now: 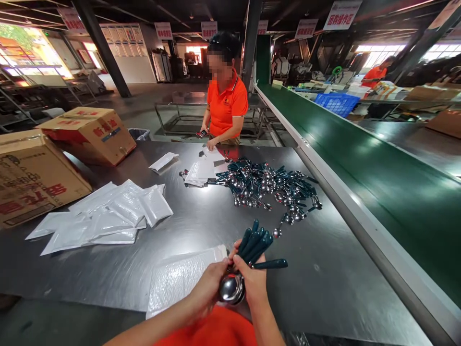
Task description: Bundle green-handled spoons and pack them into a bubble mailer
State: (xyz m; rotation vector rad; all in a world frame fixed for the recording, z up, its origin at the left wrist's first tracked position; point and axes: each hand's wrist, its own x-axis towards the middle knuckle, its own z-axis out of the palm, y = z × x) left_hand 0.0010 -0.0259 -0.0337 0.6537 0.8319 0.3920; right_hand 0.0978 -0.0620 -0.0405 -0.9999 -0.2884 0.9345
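Both hands, left hand [209, 288], right hand [254, 283], fingers clamped on spoon bundle [248, 254], handles fanning above

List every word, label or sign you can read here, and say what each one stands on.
"团购操作区": white hanging sign with red characters, top right; my best reading.
Other white hanging signs: red characters, too small to read.
Large brown cardboard box at left: red printing, upside down and cut off, unreadable.
Second brown cardboard box: red printing, blurred.
White wall posters: too small.
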